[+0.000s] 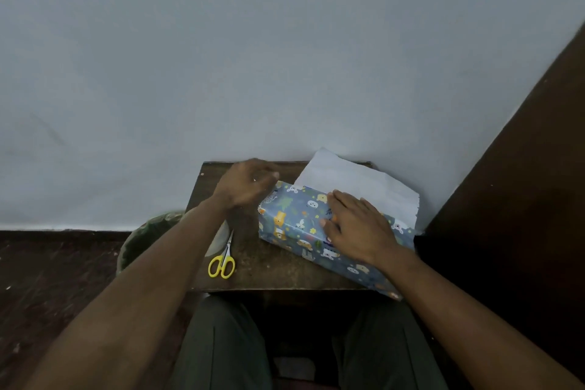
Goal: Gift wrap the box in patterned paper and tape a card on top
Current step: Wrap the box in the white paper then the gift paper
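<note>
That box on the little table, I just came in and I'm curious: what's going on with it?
A person is gift wrapping the box in blue patterned paper. Their right hand lies flat on top of it, pressing the paper down, while a loose flap of paper stands up white side out at the far edge, not yet folded over. The left hand is raised over the table beside the box, fingers curled; whether it holds anything is unclear. Yellow-handled scissors lie on the table's left side.
</note>
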